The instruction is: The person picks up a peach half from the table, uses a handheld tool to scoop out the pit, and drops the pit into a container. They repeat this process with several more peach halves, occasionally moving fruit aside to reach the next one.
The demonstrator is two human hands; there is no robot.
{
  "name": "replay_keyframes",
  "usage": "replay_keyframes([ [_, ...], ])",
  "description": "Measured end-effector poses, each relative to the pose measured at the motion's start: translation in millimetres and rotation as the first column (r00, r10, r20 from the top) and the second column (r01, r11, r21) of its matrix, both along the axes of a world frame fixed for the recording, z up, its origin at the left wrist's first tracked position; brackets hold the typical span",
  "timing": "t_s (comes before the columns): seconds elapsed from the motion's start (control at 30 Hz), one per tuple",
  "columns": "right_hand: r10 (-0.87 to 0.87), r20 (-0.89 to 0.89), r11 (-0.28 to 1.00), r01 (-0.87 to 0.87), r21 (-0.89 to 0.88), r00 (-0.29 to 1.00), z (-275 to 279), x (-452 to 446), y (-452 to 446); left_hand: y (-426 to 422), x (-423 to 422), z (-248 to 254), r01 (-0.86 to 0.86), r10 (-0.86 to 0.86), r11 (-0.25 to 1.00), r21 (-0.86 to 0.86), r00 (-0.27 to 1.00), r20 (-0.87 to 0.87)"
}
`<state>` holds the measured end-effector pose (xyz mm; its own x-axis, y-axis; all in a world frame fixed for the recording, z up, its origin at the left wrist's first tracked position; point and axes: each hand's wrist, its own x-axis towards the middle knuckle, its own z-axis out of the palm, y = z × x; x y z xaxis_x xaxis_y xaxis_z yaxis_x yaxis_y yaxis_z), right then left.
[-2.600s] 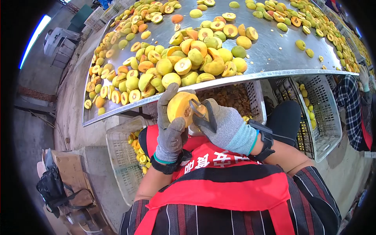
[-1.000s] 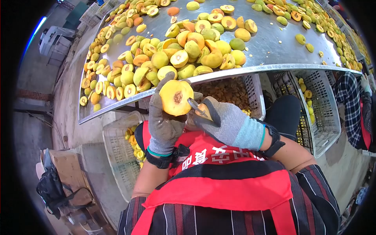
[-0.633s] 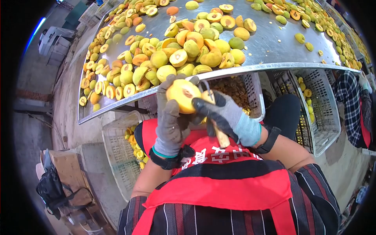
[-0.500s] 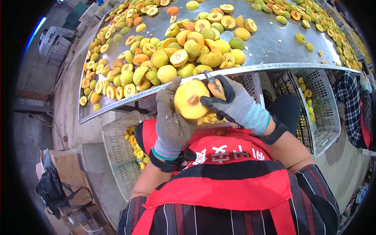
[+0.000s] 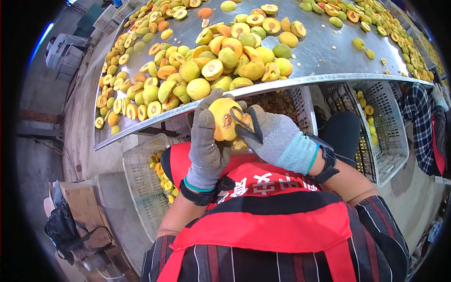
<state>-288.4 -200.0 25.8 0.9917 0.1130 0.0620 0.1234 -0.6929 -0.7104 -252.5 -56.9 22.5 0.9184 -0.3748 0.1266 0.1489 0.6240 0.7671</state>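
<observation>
My left hand (image 5: 207, 141), in a grey glove with a dirty palm, is wrapped around a halved yellow peach (image 5: 221, 110). The cut face shows a brown, rough hollow in its middle. My right hand (image 5: 272, 136), gloved in grey with dark fingertips, grips a pitting knife (image 5: 237, 121). Its thin, dark curved blade touches the cut face beside the hollow. The fingers cover most of the handle. Just beyond both hands, a heap of whole and halved peaches (image 5: 197, 88) lies on the metal table.
The metal table (image 5: 319, 58) has a raised rim close to my hands. Below stand plastic crates with fruit, one at left (image 5: 141, 183) and one at right (image 5: 392, 136). A co-worker's checked sleeve (image 5: 416, 122) shows at far right. A cardboard box (image 5: 80, 199) stands at lower left.
My right hand has turned and moved left, bringing the knife's blade from beyond the peach onto its cut face. The left hand has tilted the peach.
</observation>
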Motion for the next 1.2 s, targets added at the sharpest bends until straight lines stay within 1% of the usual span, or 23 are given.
replay_keyframes([
  [0.13,-0.018,-0.043,1.0,0.018,0.02,0.999,-8.2,-0.6,7.5,-1.9,2.5,-8.4,-0.056,0.048,0.992,0.117,0.997,0.062],
  [0.2,0.195,0.163,0.981,-0.189,-0.053,0.967,-20.9,0.1,10.8,-2.9,1.3,-12.5,-0.183,0.132,0.947,0.262,0.97,0.203],
  [0.3,0.201,0.211,0.977,-0.213,0.033,0.956,-18.9,-2.5,13.9,-6.6,-1.1,-4.7,-0.255,0.165,0.923,0.287,0.939,0.302],
  [0.33,0.248,0.17,0.968,-0.241,-0.064,0.954,-18.7,-0.1,14.8,-9.6,-2.8,-1.2,-0.237,0.163,0.937,0.257,0.946,0.281],
  [0.37,0.247,0.168,0.969,-0.239,-0.064,0.954,-15.5,0.1,12.2,-8.7,-1.8,-1.3,-0.235,0.161,0.937,0.257,0.947,0.279],
  [0.43,0.153,-0.09,0.979,-0.164,-0.125,0.984,-5.3,-0.5,5.4,-6.1,1.5,-1.5,-0.126,0.087,0.942,0.312,0.987,0.136],
  [0.5,0.182,-0.101,0.961,-0.199,-0.195,0.978,-18.3,4.2,5.3,-9.0,4.7,-2.7,-0.165,0.102,0.929,0.33,0.975,0.199],
  [0.53,0.183,0.152,0.976,-0.161,-0.144,0.971,-22.4,2.8,6.8,-9.1,4.4,-3.6,-0.205,0.117,0.914,0.351,0.96,0.256],
  [0.57,0.162,0.397,0.987,-0.14,-0.084,0.904,-23.8,2.0,8.2,-9.4,3.7,-3.2,-0.207,0.119,0.913,0.352,0.96,0.255],
  [0.6,0.165,0.4,0.986,-0.144,-0.084,0.902,-23.0,3.0,8.4,-11.1,3.6,-1.3,-0.227,0.144,0.927,0.298,0.95,0.276],
  [0.67,0.125,0.575,0.992,-0.113,-0.056,0.809,-19.3,4.8,8.2,-15.6,0.4,3.3,-0.24,0.179,0.947,0.214,0.946,0.271],
  [0.7,0.119,0.574,0.993,-0.11,-0.051,0.81,-14.9,3.1,7.7,-14.3,1.0,1.6,-0.236,0.174,0.947,0.22,0.947,0.27],
  [0.73,0.1,0.316,0.979,-0.149,0.136,0.944,-6.6,0.1,6.1,-12.6,1.7,-2.2,-0.225,0.159,0.947,0.231,0.949,0.271],
  [0.77,0.127,0.031,0.939,-0.13,0.319,0.991,0.4,-2.1,4.1,-12.1,2.7,-4.1,-0.215,0.147,0.947,0.239,0.951,0.273],
  [0.8,0.125,0.032,0.941,-0.129,0.314,0.992,5.3,-2.7,2.6,-12.6,2.9,-2.8,-0.213,0.146,0.949,0.234,0.951,0.274],
  [0.87,0.131,-0.199,0.915,-0.041,0.401,0.971,14.4,-0.8,-2.4,-16.8,3.5,1.0,-0.273,0.119,0.886,0.374,0.915,0.386],
  [0.9,-0.149,0.217,0.886,0.033,0.462,0.965,-38.7,-7.3,19.2,-6.3,3.1,-7.7,-0.364,0.092,0.809,0.462,0.854,0.512],
  [0.97,0.006,-0.252,0.753,0.162,0.638,0.968,-5.3,-17.5,10.9,-12.6,-5.3,-4.7,-0.36,0.094,0.829,0.428,0.844,0.528],
  [1.03,0.048,-0.237,0.628,0.155,0.762,0.97,-6.1,-16.2,14.3,-11.2,-8.7,0.5,-0.501,0.043,0.709,0.497,0.733,0.679],
  [1.1,-0.018,-0.06,0.715,0.055,0.697,0.998,-29.5,-12.3,22.6,-13.4,-12.5,-4.4,-0.35,0.118,0.802,0.483,0.887,0.447],
  [1.13,-0.028,0.101,0.69,-0.054,0.722,0.994,-51.3,-4.2,29.9,-14.6,-9.8,-9.1,-0.347,0.121,0.803,0.485,0.892,0.436],
  [1.17,0.146,0.151,0.762,-0.209,0.613,0.978,-47.0,2.5,24.6,-13.8,-6.3,-16.6,-0.407,0.15,0.782,0.472,0.858,0.491],
  [1.2,0.127,0.117,0.701,-0.173,0.692,0.985,-14.5,-4.8,13.9,-10.8,2.1,-27.8,-0.479,0.193,0.753,0.45,0.816,0.545],
])
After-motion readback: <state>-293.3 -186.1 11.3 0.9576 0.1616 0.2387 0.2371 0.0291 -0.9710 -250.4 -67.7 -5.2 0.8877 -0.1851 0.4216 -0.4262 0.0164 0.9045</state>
